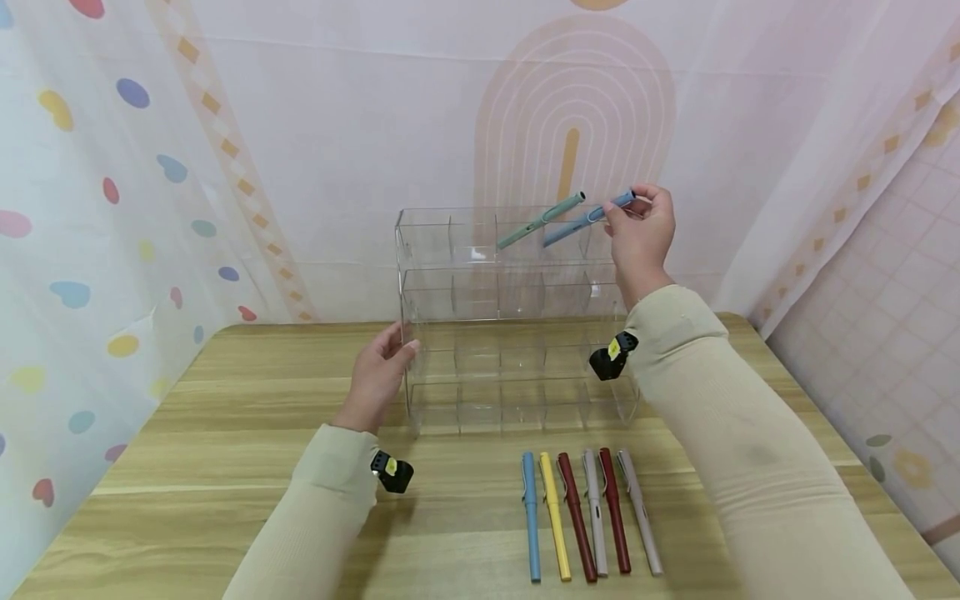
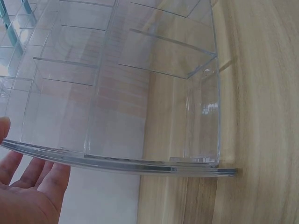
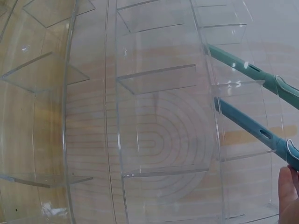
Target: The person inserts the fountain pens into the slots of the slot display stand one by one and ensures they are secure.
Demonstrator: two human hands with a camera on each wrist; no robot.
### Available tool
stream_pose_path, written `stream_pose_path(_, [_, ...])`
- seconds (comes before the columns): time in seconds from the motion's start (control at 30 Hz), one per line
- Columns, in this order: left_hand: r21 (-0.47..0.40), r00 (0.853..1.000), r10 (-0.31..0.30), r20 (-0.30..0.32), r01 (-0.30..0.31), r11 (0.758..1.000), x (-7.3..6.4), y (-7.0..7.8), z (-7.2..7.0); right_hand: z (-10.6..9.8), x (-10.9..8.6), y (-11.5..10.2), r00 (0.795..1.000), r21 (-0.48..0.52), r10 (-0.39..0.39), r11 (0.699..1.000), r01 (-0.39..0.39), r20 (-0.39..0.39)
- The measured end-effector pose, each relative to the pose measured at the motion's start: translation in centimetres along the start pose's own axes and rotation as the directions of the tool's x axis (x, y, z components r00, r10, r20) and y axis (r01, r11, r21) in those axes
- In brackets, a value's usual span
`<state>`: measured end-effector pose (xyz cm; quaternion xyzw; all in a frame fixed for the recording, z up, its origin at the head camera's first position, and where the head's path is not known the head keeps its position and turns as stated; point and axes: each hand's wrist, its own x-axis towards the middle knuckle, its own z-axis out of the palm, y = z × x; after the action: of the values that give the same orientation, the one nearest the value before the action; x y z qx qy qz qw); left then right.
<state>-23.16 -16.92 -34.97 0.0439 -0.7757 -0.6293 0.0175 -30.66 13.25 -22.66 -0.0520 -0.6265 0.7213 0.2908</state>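
A clear acrylic display rack [image 1: 450, 320] with tiers of divided compartments stands upright on the table. My left hand [image 1: 378, 375] grips its left side panel [image 2: 117, 165], thumb in front and fingers behind. In the top tier a green pen [image 1: 536, 226] leans with its cap end up to the right. Just right of it is a light blue pen [image 1: 581, 225], slanted the same way, its lower end inside a top compartment. My right hand [image 1: 647, 237] pinches this blue pen by its cap end. In the right wrist view, the blue pen [image 3: 250, 125] runs roughly parallel to the green pen [image 3: 247, 69].
In front of the rack, several capped pens lie side by side on the wooden table [image 1: 225, 467]: a blue pen [image 1: 531, 517], a yellow pen [image 1: 555, 517], dark red ones and grey ones. A patterned curtain [image 1: 360, 125] hangs behind the table.
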Motion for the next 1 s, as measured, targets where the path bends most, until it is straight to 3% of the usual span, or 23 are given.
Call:
stream_pose_path(0.37, [0.016,1.000,0.005,-0.001,-0.005,1.000,0.2,0.0,0.3,-1.0,0.0,-0.2,1.000,0.025,-0.003,1.000,0.002,0.012])
stream_pose_path(0.53, [0.002,1.000,0.014,0.003,-0.014,1.000,0.2,0.0,0.3,-1.8,-0.3,-0.4,1.000,0.061,-0.012,0.998,0.013,-0.021])
stream_pose_path(0.73, [0.002,1.000,0.008,-0.002,-0.008,1.000,0.2,0.1,0.2,-3.2,-1.0,-0.3,0.999,0.097,-0.023,0.995,0.027,-0.047])
stream_pose_path(1.0, [-0.004,1.000,-0.004,-0.006,0.004,1.000,0.1,0.2,0.1,-5.4,-2.4,0.3,1.000,0.086,-0.010,0.996,0.013,-0.027])
